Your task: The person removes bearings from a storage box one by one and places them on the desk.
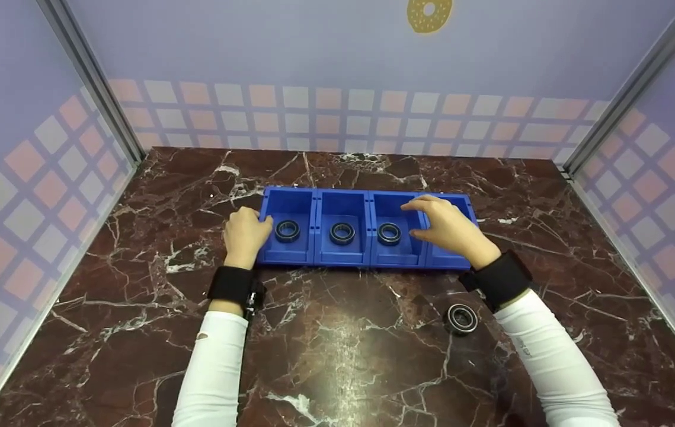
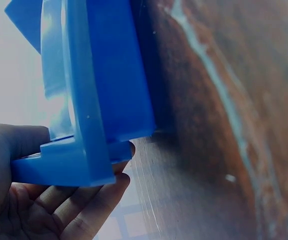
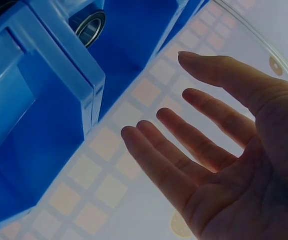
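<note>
We note the left hand (image 1: 244,234) gripping the left end of the blue bin row (image 1: 343,258), the right hand (image 1: 447,225) spread, empty, over its right end, bearings (image 1: 342,241) in its three left compartments, and a fourth bearing (image 1: 463,331) on the worktop (image 1: 337,356) before it.

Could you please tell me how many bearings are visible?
4: bearings in the three leftmost bins, one each, another on the table; the right hand may hide more.
</note>
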